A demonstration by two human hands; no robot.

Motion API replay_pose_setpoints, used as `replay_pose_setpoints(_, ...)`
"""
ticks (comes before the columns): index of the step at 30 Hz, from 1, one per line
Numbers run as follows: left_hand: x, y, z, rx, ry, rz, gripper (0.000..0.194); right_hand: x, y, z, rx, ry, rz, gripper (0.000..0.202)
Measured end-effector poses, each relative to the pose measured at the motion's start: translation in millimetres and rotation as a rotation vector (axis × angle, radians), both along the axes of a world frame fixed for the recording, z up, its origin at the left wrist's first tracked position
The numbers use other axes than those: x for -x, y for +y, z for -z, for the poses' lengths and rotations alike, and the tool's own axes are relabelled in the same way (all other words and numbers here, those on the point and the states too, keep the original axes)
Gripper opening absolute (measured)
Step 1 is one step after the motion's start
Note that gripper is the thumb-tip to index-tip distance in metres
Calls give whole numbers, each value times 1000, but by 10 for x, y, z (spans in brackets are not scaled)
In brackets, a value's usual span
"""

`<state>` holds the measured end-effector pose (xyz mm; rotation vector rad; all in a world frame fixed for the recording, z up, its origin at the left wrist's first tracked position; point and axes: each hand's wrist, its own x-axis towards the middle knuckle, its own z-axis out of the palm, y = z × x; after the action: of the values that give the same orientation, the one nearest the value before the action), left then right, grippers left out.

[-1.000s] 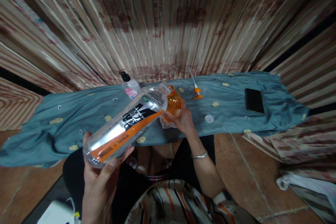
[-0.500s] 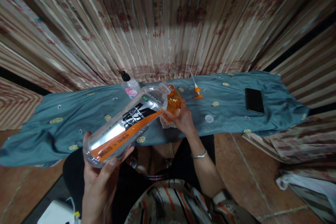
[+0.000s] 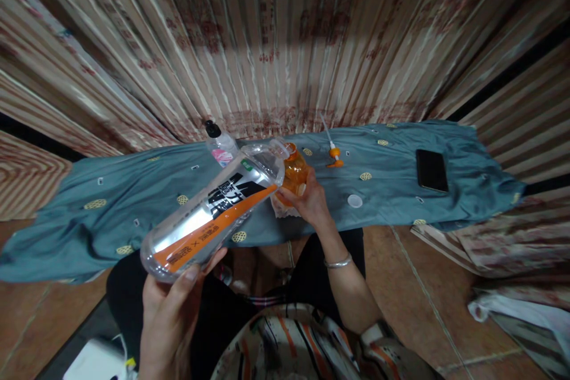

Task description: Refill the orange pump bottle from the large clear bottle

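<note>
A large clear plastic bottle [image 3: 214, 214] with a silver, black and orange label lies tilted in my left hand [image 3: 173, 303], which grips it near its base. Its neck meets the mouth of a smaller orange see-through bottle [image 3: 294, 172]. My right hand [image 3: 312, 199] is wrapped round that orange bottle and keeps it over the cloth. Whether liquid passes between the two, I cannot tell. Under the orange bottle a pale crumpled piece [image 3: 282, 208] shows in part. An orange and white pump head [image 3: 334, 155] with its tube lies to the right.
Behind the large bottle stands a clear bottle with a black cap [image 3: 222, 145]. A white round lid [image 3: 355, 201] and a black phone-like slab [image 3: 431, 171] lie on the blue-green cloth [image 3: 387, 208]. A striped curtain [image 3: 276, 41] hangs behind.
The large bottle's base has barely shifted, and the fingers of my left hand sit slightly lower beneath it. Otherwise both bottles hold their places.
</note>
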<state>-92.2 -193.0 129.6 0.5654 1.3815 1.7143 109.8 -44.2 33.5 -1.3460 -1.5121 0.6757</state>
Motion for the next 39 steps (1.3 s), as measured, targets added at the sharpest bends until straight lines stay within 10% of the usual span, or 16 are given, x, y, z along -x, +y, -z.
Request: replay_pose_setpoints(39, 21, -6, -19, 16, 46, 26, 60, -5, 12, 7, 8, -3, 1, 58)
